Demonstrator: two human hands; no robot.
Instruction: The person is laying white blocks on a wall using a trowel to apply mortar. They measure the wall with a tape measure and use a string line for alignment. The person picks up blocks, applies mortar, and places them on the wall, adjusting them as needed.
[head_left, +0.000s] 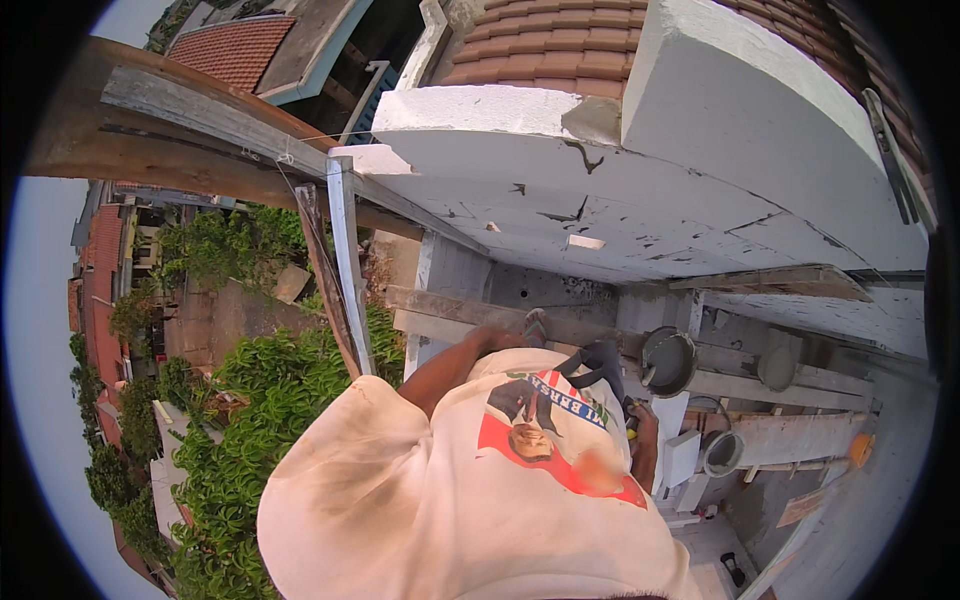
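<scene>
My left arm reaches down past my printed white shirt (470, 480). At its end my left hand (500, 338) is beside a wooden plank (440, 303), close to a sandalled foot (535, 326); its fingers cannot be made out. On the other side my right hand (645, 440) shows at the shirt's edge, its fingers curled by something small, dark and yellow that I cannot make out. A black bucket (668, 361) holding grey mortar, with a tool handle at its rim, stands on the planks just beyond the right hand.
A white block wall (650, 215) with dark mortar smears runs ahead, its stepped top beside roof tiles (550, 45). Wooden beams (200, 120) and a metal post (347, 260) stand at left, above a drop to trees (265, 390). Another bucket (721, 453) sits lower at right.
</scene>
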